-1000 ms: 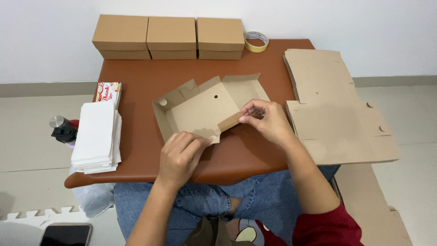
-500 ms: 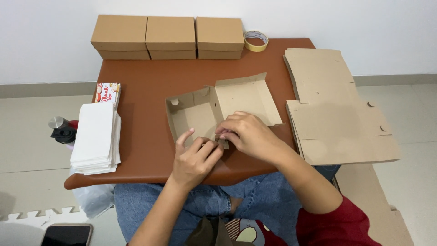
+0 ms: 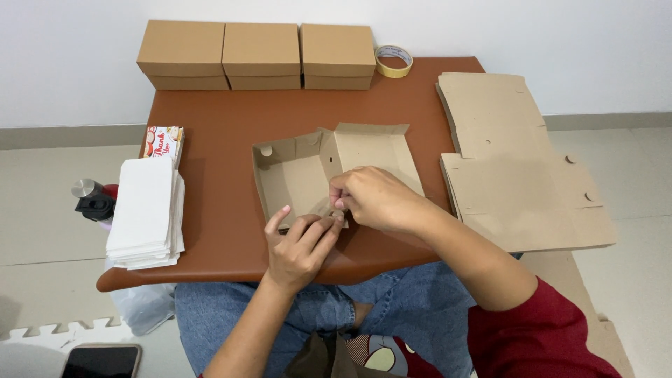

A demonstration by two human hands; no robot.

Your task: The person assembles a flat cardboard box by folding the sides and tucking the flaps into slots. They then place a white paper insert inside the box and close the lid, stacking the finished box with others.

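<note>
Pinching brown half-folded cardboard box [image 3: 308,171] near wall, left hand [image 3: 297,248], right hand [image 3: 374,199] fingers

home packing setup, low brown bench [image 3: 224,210] on tiled floor [image 3: 42,210] against plain white wall [image 3: 70,56], foam play mat [image 3: 42,332] edge, finished kraft boxes [image 3: 259,54], flat cardboard blanks [image 3: 518,175], tape roll [image 3: 393,60], white bag stack [image 3: 143,210]

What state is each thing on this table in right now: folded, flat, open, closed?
Half-made box: walls partly up, lid open, both hands at its front edge.
Three boxes: closed, in a row.
Flat blanks: unfolded, stacked.
White stack: piled flat.
Tape roll: lying flat.
Left hand: pinching the front wall.
Right hand: pinching the same wall.
</note>
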